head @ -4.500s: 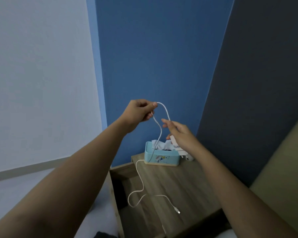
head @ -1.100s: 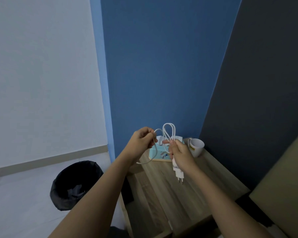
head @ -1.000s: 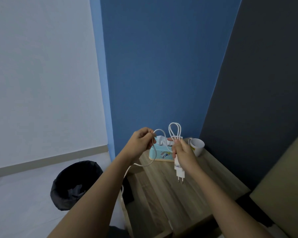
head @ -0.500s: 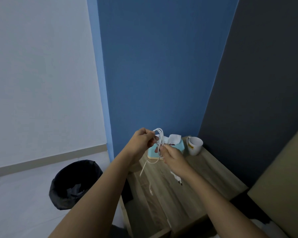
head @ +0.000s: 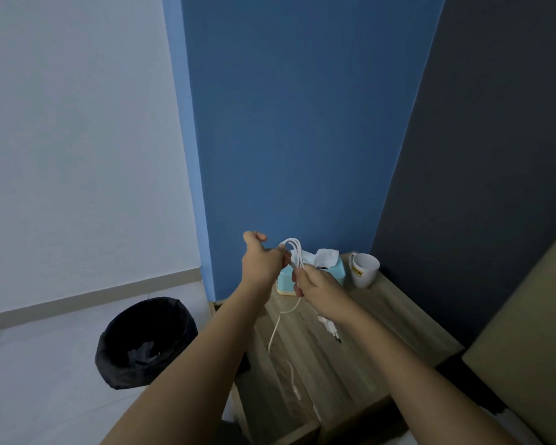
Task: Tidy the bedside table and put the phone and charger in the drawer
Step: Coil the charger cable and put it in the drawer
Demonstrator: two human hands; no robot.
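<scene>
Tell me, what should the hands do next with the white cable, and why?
Probably the left hand should catch the loose tail and fold it into one more loop. The right hand grips the cable in loops, plug dangling below, but the tail hangs down toward the table, so the bundle isn't tidy yet.

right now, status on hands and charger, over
Left hand pinching charger cable loops, right hand gripping the coil, plug hanging below it. Tail end dangling over bedside table. Tissue box and mug behind, not in the way.
</scene>
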